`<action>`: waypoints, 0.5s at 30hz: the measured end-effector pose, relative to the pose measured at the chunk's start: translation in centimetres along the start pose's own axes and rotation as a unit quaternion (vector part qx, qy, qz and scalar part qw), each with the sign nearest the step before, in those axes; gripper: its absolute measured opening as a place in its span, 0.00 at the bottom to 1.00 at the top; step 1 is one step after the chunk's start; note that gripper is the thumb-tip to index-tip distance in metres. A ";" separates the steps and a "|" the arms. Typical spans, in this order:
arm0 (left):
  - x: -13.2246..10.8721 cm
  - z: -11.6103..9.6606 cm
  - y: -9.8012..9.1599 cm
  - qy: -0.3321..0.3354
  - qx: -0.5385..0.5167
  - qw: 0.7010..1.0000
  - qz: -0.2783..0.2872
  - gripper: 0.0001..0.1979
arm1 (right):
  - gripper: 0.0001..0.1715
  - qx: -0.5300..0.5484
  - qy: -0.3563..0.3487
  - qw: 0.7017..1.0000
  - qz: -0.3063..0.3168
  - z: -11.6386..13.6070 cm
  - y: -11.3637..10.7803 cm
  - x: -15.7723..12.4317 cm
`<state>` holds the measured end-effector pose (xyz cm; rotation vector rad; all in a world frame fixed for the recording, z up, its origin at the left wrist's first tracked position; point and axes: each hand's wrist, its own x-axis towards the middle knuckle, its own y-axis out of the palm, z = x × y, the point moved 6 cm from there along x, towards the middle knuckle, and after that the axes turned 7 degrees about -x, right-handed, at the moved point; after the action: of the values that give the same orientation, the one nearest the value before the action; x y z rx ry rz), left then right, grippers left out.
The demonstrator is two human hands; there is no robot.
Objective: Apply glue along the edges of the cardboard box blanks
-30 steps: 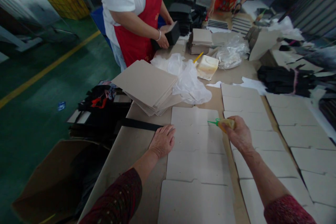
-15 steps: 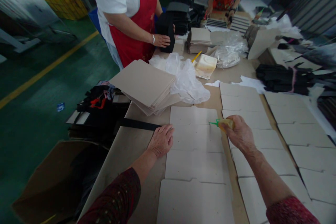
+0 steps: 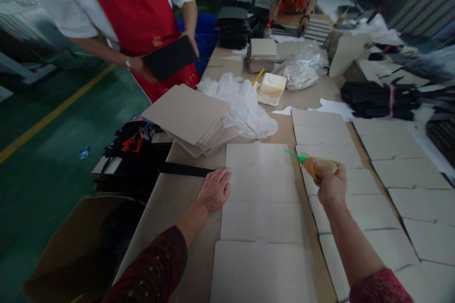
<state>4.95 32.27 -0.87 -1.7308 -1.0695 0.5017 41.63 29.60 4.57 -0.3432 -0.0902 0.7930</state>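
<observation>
Clamped round the amber, green-nozzled plastic bottle (image 3: 313, 165), the right hand (image 3: 333, 184) probably needed steady pressure, aiming toward ten o'clock.

One head-worn camera looks forward and down at close range, facing along the table (image 3: 167, 201)

At 7 o'clock in your view, your left sleeve (image 3: 161, 262) is dark maroon, patterned with small, pale, scattered flecks. The sleeve terminates partway along the forearm. Between 4 and 5 o'clock, your right sleeve (image 3: 380, 288) is a brighter, mottled red and also terminates on the forearm. Your left grip (image 3: 214, 190) and right grip (image 3: 333, 184) are bare hands; both forearms are bare below the sleeves.
</observation>
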 end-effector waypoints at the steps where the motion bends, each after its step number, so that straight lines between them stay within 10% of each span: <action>1: 0.0 0.0 0.0 0.000 0.002 1.000 -0.002 0.21 | 0.24 0.040 0.023 0.999 -0.007 -0.4 -0.9 0.0; 9: 0.2 0.3 0.3 0.008 0.006 1.000 -0.004 0.20 | 0.14 0.284 0.121 0.949 0.058 -1.8 -10.6 -3.4; 15: 0.5 0.1 0.1 0.018 0.002 1.000 -0.007 0.19 | 0.10 0.321 0.150 0.934 -0.051 -3.6 -21.0 -10.1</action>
<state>5.17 32.79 -0.92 -1.7214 -1.0531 0.4612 49.67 7.82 8.75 0.1657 0.4298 0.6177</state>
